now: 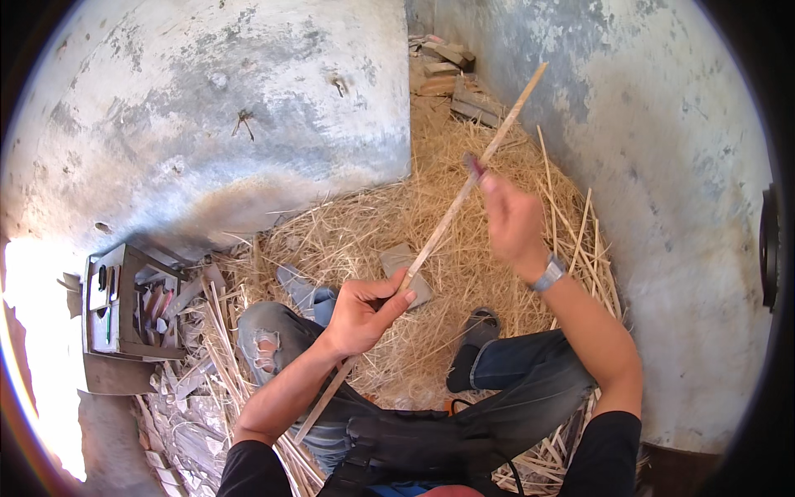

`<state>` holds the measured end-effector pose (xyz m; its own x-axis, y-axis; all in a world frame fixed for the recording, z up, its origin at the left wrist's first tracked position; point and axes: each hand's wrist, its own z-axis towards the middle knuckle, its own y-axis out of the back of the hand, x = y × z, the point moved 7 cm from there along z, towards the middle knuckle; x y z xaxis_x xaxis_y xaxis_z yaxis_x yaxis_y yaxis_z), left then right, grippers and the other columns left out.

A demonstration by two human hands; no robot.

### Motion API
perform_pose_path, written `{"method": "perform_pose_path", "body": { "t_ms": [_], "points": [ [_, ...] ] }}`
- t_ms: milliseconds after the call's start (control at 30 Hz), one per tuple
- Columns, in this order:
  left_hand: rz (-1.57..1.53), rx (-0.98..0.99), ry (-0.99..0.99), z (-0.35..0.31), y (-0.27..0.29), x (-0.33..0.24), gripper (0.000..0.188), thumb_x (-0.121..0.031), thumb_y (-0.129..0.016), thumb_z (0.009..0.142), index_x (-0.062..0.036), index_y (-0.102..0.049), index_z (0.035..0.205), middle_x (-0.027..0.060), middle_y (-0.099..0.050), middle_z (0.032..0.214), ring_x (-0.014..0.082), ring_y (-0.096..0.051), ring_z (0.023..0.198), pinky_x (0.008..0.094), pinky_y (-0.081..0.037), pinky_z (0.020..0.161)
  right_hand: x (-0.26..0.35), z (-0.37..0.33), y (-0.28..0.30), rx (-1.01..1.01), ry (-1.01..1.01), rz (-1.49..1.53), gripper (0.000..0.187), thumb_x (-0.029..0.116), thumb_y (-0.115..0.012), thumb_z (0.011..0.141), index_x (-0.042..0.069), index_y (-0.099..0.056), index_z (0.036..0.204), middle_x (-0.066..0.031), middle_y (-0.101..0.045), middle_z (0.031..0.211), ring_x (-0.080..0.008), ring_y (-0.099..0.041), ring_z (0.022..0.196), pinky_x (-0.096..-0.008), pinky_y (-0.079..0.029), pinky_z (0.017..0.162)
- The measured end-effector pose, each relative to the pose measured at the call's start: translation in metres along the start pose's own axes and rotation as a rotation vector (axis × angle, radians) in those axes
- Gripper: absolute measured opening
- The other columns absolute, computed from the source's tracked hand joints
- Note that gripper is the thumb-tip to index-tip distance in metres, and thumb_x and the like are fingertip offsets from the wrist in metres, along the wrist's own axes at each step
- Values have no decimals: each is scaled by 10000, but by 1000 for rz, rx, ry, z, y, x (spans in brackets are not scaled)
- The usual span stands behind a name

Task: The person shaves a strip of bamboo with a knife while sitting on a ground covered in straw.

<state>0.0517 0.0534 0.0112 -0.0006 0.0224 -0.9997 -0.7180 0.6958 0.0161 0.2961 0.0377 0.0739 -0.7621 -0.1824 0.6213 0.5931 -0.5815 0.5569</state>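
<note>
A long, thin strip of pale wood or bamboo (pixel 451 214) slants from beside my left thigh up toward the right wall. My left hand (pixel 371 313) is closed round its lower half, the thumb lying along it. My right hand (pixel 515 222), slightly blurred and with a watch on the wrist, is closed on a small dark red tool (pixel 474 164). That tool sits against the upper part of the strip. It looks like a small knife, but its blade cannot be made out clearly.
Straw-like shavings (pixel 348 232) cover the floor round my feet. A small wooden cabinet (pixel 124 302) with odds and ends stands at left. Longer strips (pixel 580 236) lean along the right wall (pixel 679 207). Wood blocks (pixel 447 58) are piled at the back, past the near wall's edge.
</note>
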Motion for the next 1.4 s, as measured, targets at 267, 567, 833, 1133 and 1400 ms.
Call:
{"method": "perform_pose_path", "body": {
  "t_ms": [267, 567, 833, 1133, 1400],
  "points": [
    [74, -30, -22, -3, 10, 1, 277, -74, -687, 975, 86, -681, 1202, -91, -531, 733, -11, -407, 658, 202, -333, 540, -3, 6, -3, 19, 42, -7, 354, 241, -497, 1063, 31, -687, 852, -93, -516, 500, -186, -477, 401, -363, -349, 409],
    [-47, -103, -38, 3, 17, -3, 312, -79, -687, 977, 96, -659, 1234, -54, -613, 813, 1, -467, 725, 185, -406, 610, 42, -38, -51, 214, 269, -48, 341, 238, -519, 1051, 25, -630, 808, -130, -549, 546, -262, -527, 423, -381, -377, 422],
    [-42, -93, -23, 9, 12, -3, 350, -78, -695, 973, 99, -637, 1270, -57, -620, 822, -5, -467, 730, 184, -396, 610, 47, -50, -53, 120, 103, 142, 339, 246, -534, 1046, 9, -627, 824, -170, -555, 566, -288, -537, 434, -384, -370, 433],
    [5, -70, 1, 6, 12, 1, 343, -70, -697, 968, 81, -645, 1271, -76, -549, 752, -7, -415, 650, 201, -332, 552, 46, -53, -58, 269, -40, 213, 335, 243, -537, 1044, -14, -653, 864, -169, -523, 557, -258, -531, 457, -378, -402, 482],
    [-38, -29, -48, 0, 13, -2, 353, -63, -708, 959, 86, -642, 1272, -34, -652, 898, 7, -518, 782, 190, -439, 636, 17, -64, -83, 787, -548, 1023, 389, 334, -553, 1049, 4, -687, 895, 0, -574, 611, -101, -496, 498, -304, -377, 486]
  ]
}}
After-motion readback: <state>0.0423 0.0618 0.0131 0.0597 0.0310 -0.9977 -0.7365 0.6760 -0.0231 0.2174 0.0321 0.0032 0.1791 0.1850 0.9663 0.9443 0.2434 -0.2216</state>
